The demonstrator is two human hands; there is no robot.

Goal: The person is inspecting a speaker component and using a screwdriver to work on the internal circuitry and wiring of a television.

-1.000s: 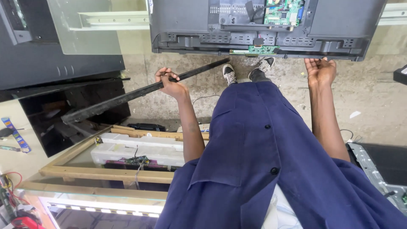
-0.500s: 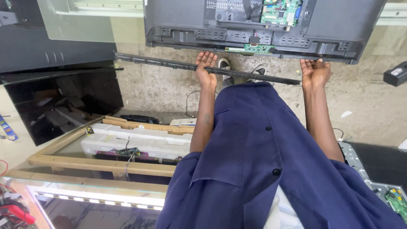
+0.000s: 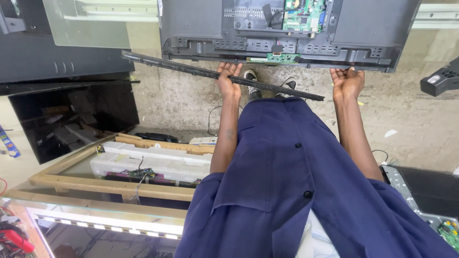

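Note:
My left hand (image 3: 228, 79) grips a long thin black plastic strip (image 3: 191, 71) that runs from upper left to just past my shoes. It lies close under the lower edge of a black television back panel (image 3: 201, 24), which leans upright on the concrete floor and shows a green circuit board (image 3: 303, 14). My right hand (image 3: 348, 81) is palm up with fingers curled under that panel's lower edge, near its right end. My blue coat (image 3: 296, 181) fills the lower middle.
A dark screen panel (image 3: 71, 114) leans at the left. A wooden frame (image 3: 110, 184) holds white foam and a small board, with a lit light strip (image 3: 105, 222) below it. A metal chassis (image 3: 420, 196) lies at the right, a black stand part (image 3: 442, 79) at the far right.
My left hand has swung the black strip up from a slanted position at the left until it lies along the television's lower edge. My right hand stays at the panel.

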